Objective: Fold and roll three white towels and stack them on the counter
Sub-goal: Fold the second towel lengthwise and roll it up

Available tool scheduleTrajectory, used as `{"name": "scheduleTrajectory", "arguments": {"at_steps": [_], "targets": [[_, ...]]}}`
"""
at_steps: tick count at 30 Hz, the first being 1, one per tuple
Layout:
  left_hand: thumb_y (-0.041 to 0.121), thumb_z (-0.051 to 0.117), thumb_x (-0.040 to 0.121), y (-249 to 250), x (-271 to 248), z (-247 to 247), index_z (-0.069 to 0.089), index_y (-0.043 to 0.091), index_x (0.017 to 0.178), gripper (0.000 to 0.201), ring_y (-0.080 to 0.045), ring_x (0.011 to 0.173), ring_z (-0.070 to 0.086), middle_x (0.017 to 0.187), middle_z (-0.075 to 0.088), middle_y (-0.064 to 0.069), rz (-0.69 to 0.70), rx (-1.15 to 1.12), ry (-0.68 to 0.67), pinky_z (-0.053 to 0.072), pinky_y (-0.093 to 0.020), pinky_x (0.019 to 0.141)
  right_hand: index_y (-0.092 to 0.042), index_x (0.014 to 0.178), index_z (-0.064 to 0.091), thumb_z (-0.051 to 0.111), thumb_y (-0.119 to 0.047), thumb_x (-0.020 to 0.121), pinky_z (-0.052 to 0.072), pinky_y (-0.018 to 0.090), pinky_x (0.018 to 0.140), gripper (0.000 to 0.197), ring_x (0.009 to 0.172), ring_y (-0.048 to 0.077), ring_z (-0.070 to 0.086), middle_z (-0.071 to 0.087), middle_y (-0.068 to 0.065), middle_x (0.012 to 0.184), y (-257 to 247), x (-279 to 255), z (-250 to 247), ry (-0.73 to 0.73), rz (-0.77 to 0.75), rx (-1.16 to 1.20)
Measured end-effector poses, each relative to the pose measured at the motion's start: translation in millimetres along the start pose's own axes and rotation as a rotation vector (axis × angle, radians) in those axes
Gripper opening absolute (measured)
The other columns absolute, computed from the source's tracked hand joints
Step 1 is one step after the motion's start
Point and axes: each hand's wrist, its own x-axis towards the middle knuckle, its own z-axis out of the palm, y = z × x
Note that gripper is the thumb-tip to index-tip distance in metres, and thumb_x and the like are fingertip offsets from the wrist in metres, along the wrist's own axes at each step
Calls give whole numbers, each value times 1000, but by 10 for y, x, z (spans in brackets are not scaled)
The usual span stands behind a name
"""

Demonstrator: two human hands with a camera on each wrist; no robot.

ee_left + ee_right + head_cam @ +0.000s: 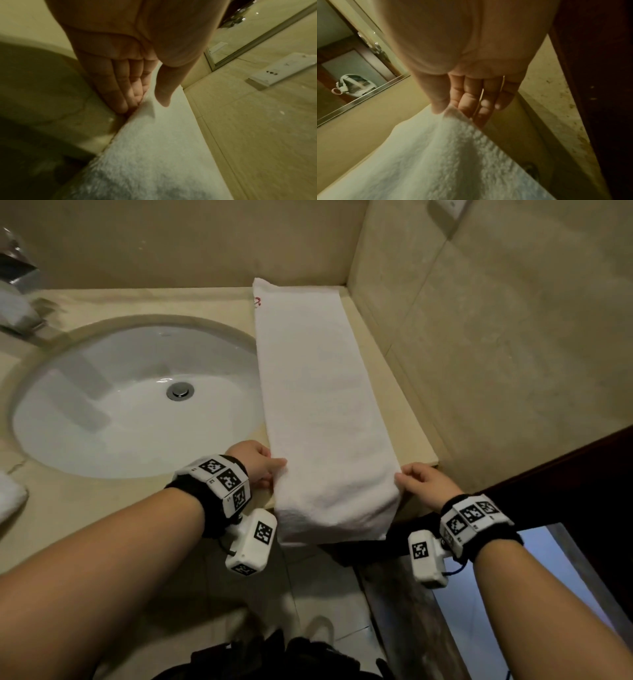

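A white towel, folded into a long narrow strip, lies on the beige counter right of the sink, running from the back wall to the front edge, where its near end hangs over. A small red mark shows at its far end. My left hand pinches the towel's left edge near the counter's front, thumb on top and fingers beneath. My right hand pinches the right edge between thumb and fingers.
An oval white sink with a metal drain fills the counter's left part. A chrome tap stands at the far left. Another white towel shows at the left edge. A tiled wall bounds the right side. Dark wood is lower right.
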Motion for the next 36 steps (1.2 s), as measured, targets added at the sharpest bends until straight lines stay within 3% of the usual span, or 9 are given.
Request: {"name": "scheduleTrajectory", "arguments": {"at_steps": [4,9,14,18,20,23,25,29,36], "targets": [[4,66,79,-46,-49,68,49,14,63,25,-32,82,62,76,56,-15,67,140,92,53,-48,87,-3,99,59,58,-17,87,40,29,78,19,82,20,53,58,11,86,90,26,-4,82,-28,60],[-2,63,80,-119,-43,121,48,12,63,27,-24,60,54,64,53,-10,25,20,143,52,-38,69,-12,86,58,59,-18,86,33,23,68,6,75,19,50,52,0,68,193,35,29,81,-18,-72],[0,65,79,-154,-60,175,47,13,61,28,-28,76,56,64,53,-9,40,58,205,51,-47,82,-16,78,56,56,-19,87,37,25,68,9,76,20,54,58,3,75,302,51,47,42,-31,-100],[3,64,81,-163,-127,178,48,12,65,24,-22,54,54,60,54,-9,50,100,186,50,-32,58,-21,64,50,52,-17,89,39,24,62,25,62,15,56,59,-5,63,287,35,-58,-1,-61,-70],[6,62,83,-137,-162,138,50,12,66,21,-18,54,55,62,58,-9,76,169,169,49,-30,58,-22,63,50,52,-17,89,41,22,58,26,60,13,56,59,-5,62,171,68,-147,9,-95,-58],[14,62,84,-4,-164,0,55,15,73,13,-23,73,60,78,63,-7,142,339,210,51,-35,77,-21,67,50,53,-16,88,46,30,68,22,63,20,58,62,4,68,-135,188,-238,8,-163,29],[21,61,84,142,-118,-122,58,16,87,6,-22,89,58,91,61,-4,190,502,243,46,-31,84,-22,68,50,54,-16,89,47,26,64,21,62,18,58,61,2,67,-373,331,-277,4,-217,77],[26,57,87,533,170,-363,58,16,107,22,-18,98,55,112,60,-3,301,628,219,43,-27,83,-18,80,55,54,-19,88,42,24,65,9,63,11,58,60,-6,68,-852,758,-365,27,-317,35],[29,51,90,1407,1374,-837,47,15,129,42,-25,125,45,137,47,-7,443,871,247,34,-33,102,-18,84,57,53,-18,88,43,25,70,6,75,17,60,64,-3,77,-1630,1962,-486,58,-319,-73]]}}
